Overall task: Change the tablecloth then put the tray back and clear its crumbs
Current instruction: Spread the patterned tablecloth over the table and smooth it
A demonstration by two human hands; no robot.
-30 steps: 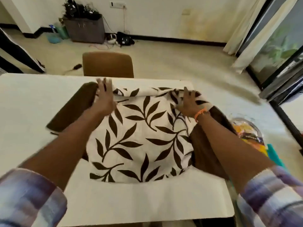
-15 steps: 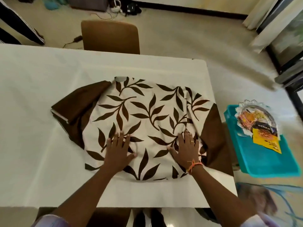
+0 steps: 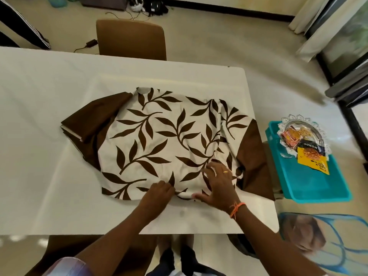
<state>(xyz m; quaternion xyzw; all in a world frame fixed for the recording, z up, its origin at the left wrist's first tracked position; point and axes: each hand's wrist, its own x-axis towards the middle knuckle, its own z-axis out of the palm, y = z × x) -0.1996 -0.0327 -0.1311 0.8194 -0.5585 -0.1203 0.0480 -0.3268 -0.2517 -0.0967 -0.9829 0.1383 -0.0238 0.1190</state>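
**Still folded: new cloth waits mid-table**

Still partly folded, the cream tablecloth with brown leaf print and brown border (image 3: 159, 140) lies mid-table on the white table (image 3: 49, 116), long axis left to right. The left hand (image 3: 159, 193) pinches its near edge; the right hand (image 3: 218, 186) rests on it, fingers spread. Spreading, returning the turquoise plastic tray (image 3: 310, 184) and crumb clearing apparently remain.

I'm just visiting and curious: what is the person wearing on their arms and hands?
Both forearms are bare. The right hand has a gold-coloured ring on one finger, and an orange thread band with loose ends is tied round that wrist. The left hand shows no jewellery. A pale plaid sleeve in lilac and pink shows at the bottom left edge.
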